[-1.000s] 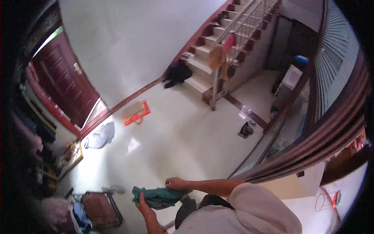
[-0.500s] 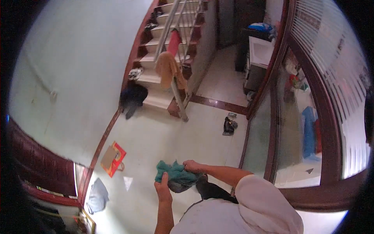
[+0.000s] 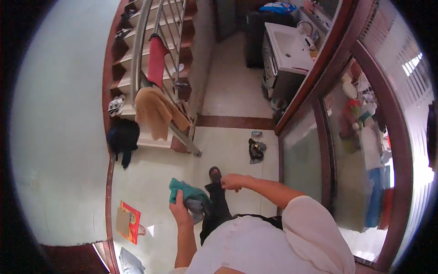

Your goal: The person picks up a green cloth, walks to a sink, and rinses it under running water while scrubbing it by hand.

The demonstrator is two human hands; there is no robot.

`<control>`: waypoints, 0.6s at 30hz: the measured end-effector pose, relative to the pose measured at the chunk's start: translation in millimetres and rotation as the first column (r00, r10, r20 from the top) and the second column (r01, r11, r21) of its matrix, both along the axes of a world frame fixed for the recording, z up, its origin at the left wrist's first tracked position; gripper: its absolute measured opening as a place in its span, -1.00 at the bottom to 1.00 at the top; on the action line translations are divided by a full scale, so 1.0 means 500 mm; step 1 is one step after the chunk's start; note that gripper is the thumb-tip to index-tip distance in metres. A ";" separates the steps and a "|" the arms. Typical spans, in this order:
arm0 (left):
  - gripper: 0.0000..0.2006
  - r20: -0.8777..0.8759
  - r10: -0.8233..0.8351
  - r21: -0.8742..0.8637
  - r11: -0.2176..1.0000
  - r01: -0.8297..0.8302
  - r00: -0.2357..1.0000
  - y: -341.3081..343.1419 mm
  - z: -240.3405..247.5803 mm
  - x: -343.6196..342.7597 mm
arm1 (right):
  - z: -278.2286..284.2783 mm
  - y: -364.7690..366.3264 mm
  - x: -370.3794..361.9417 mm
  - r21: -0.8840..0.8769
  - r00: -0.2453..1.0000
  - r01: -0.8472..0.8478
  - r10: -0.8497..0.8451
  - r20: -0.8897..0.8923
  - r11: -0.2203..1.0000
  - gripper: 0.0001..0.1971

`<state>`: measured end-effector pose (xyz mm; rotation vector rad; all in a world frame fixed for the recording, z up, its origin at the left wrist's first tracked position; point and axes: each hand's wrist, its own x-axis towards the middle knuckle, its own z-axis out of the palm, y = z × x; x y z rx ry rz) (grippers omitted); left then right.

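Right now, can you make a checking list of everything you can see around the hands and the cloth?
Surface: pale tiled floor, with a dark band at the doorway.
Job's things: teal cloth, bunched, with grey fabric under it.
Clutter: red paper bag lying flat; dark shoes; dark clothing heap at the stair foot.
Grippers: left hand grips the teal cloth from below; right hand is closed, pinching something dark beside the cloth.
Cables: nothing seen.
Surroundings: staircase with a metal railing; tan garment and red towel hung on it; white sink cabinet; wood-framed glass panels.
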<state>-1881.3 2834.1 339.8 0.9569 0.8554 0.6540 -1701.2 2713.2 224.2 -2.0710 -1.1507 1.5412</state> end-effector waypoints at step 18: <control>-0.81 0.136 -0.485 -0.011 0.871 0.491 0.864 0.233 0.070 0.963 | 0.076 0.111 0.782 -0.008 0.870 0.492 -0.492 0.035 0.870 -0.80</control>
